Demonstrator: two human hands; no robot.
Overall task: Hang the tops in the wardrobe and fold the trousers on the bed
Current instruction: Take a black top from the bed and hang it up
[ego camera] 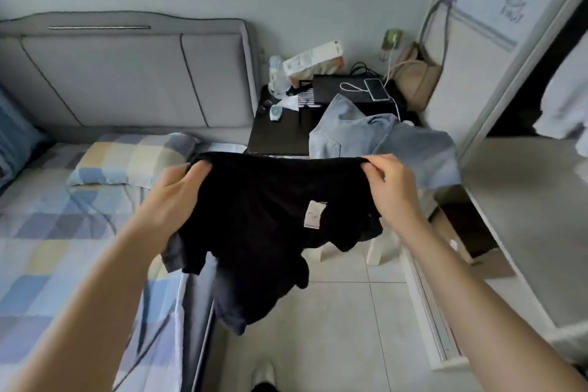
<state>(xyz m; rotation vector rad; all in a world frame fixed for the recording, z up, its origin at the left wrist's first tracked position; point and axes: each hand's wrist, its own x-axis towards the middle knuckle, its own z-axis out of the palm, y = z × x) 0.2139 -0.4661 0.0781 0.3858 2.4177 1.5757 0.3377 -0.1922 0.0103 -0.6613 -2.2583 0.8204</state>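
A black garment (261, 226) with a white label hangs spread in the air between the bed and the wardrobe. My left hand (171, 200) grips its upper left edge. My right hand (391, 188) pinches its upper right edge. Its lower part dangles above the floor tiles. Behind it, light blue jeans (375, 143) lie draped over a white stool (375, 248). The bed (57, 232) with a checked cover is on the left. The wardrobe (509, 105), with a sliding door, stands on the right.
A dark bedside table (280, 134) holds a phone (376, 89) on a cable, a box and small items. A beige bag (416, 76) hangs by the wardrobe. A checked pillow (133, 159) lies at the grey headboard. Tiled floor runs between bed and wardrobe.
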